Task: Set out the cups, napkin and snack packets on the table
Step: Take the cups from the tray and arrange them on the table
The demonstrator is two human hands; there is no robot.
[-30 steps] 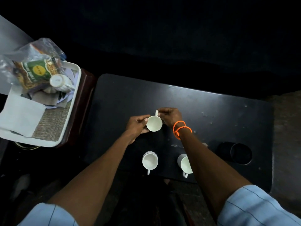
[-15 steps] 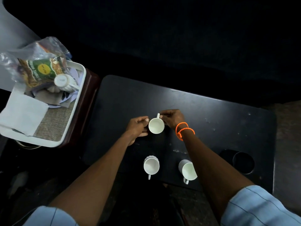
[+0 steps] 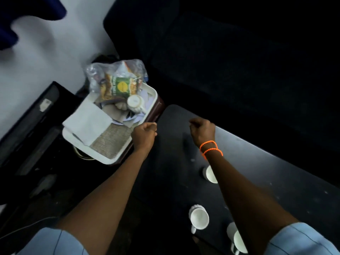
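Note:
Three white cups stand on the black table (image 3: 276, 172): one (image 3: 209, 174) half hidden behind my right forearm, one (image 3: 199, 219) near the front edge, one (image 3: 237, 240) at the bottom. My left hand (image 3: 144, 134) hovers with curled fingers and nothing in it at the near right corner of the white tray (image 3: 81, 147). My right hand (image 3: 202, 130), also curled and empty, is over the table's left end. In the tray lie a fourth white cup (image 3: 135, 102) on its side, a folded white napkin (image 3: 87, 122) and a green snack packet (image 3: 121, 87) in a clear bag.
The tray rests on a dark red-brown stand (image 3: 156, 111) just left of the table. A woven mat (image 3: 110, 142) lines the tray bottom. A black case (image 3: 27, 126) lies further left. Dark seating fills the far side.
Both hands let go of the cup on the table and moved left toward the tray. The camera swung left, so the cups now sit lower right in view.

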